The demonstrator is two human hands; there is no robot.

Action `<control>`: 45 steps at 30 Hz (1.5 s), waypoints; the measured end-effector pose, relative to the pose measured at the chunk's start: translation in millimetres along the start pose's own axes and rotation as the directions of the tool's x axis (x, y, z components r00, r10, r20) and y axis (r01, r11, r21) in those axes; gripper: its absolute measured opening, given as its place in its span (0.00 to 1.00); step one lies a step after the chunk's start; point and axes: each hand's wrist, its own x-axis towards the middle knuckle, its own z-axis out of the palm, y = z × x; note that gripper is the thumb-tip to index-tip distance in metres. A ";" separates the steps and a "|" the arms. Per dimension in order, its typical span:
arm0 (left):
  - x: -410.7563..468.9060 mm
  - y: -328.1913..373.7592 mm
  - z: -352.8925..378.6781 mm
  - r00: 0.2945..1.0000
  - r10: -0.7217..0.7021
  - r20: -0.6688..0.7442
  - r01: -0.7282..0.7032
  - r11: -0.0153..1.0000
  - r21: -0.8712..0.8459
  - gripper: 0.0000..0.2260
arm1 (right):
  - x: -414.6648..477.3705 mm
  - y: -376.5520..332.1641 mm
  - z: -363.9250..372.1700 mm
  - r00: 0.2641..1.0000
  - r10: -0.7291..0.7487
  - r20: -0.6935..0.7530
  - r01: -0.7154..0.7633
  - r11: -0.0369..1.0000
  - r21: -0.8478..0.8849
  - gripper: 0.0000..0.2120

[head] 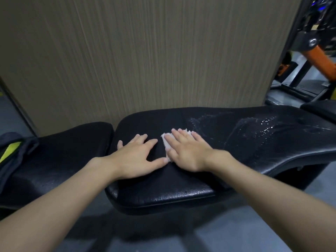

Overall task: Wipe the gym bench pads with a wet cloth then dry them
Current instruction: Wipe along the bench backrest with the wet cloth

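Cloth lies mid-frame on the bench pad, flat under your right hand, fingers straight, close together. Left hand rests splayed just beside. Water beads lie rightward, along the pad's length.

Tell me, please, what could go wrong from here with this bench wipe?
1. The small cloth under the right hand may only smear the water beads lying on the long pad.
2. The left hand, pressed flat on the pad, could slip if that patch is wet, or leave prints.
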 end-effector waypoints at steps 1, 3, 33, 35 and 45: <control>0.0 0.4 3.4 1.000 0.001 0.013 -0.001 1.000 0.017 0.40 | 16.0 5.5 -2.1 1.000 0.023 0.009 -0.023 1.000 0.010 0.27; 1.3 0.4 8.2 1.000 0.003 0.024 -0.004 1.000 0.023 0.42 | 49.0 19.1 -6.9 0.997 0.072 0.021 -0.073 0.997 0.032 0.27; 14.2 3.0 -9.7 0.995 -0.029 0.099 0.032 0.999 -0.032 0.51 | -91.8 4.9 9.2 0.993 -0.078 -0.085 0.067 0.990 -0.124 0.34; 13.6 3.4 -11.0 0.993 -0.033 0.110 0.035 0.999 -0.014 0.50 | -103.3 5.0 10.6 0.994 -0.094 -0.061 0.086 0.989 -0.122 0.33; 18.2 20.5 -3.0 0.993 0.117 0.011 -0.117 0.993 0.028 0.34 | -79.6 18.1 10.5 0.997 -0.048 -0.060 0.043 0.995 -0.087 0.26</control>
